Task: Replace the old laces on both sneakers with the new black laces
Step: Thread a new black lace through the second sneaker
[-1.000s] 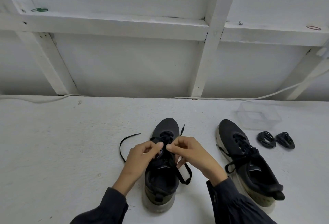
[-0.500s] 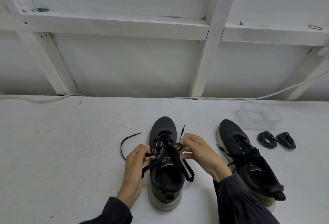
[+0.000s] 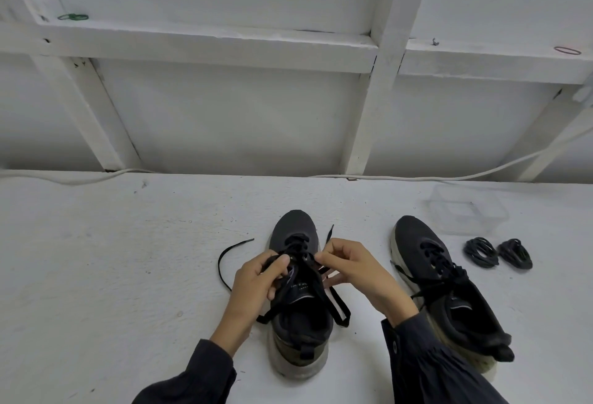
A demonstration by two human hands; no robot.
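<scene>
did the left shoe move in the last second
Yes. The left shoe turned a little: its heel swung right, toward the other shoe, which stayed put, while its toe barely shifted.

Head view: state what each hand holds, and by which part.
The left hand and right hand each pinch the lace of the middle sneaker at its crossings over the tongue, one from each side; its ends lie free.

White table [image 3: 96, 275] against a white wall [image 3: 240, 121] crossed by beams [image 3: 383, 98], a cable [image 3: 73, 181] along its foot
</scene>
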